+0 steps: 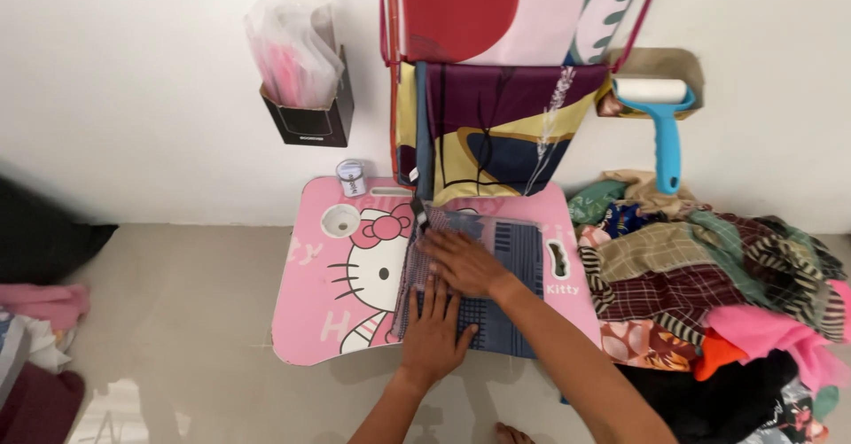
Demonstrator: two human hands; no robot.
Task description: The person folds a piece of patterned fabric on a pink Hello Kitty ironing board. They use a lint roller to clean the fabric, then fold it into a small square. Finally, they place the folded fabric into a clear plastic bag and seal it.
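Both hands (448, 298) press flat, fingers (439, 251) spread, gripping nothing, on checked cloth (505, 271).

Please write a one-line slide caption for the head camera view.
Both hands, left hand and right hand, press flat on a blue checked cloth on a pink lap table beside a clothes pile.

Two bare forearms entering from bottom edge of frame; no sleeves in view; no wristwatch, bracelet or band on either wrist; left hand (433, 333) bare, no glove, no rings visible; right hand (465, 262) bare, no glove, no rings visible; fingers (432, 251) slim, nails short, unpainted as far as can be told; bare toes (511, 432) showing at bottom edge, no shoe or sock; rest of body out of view
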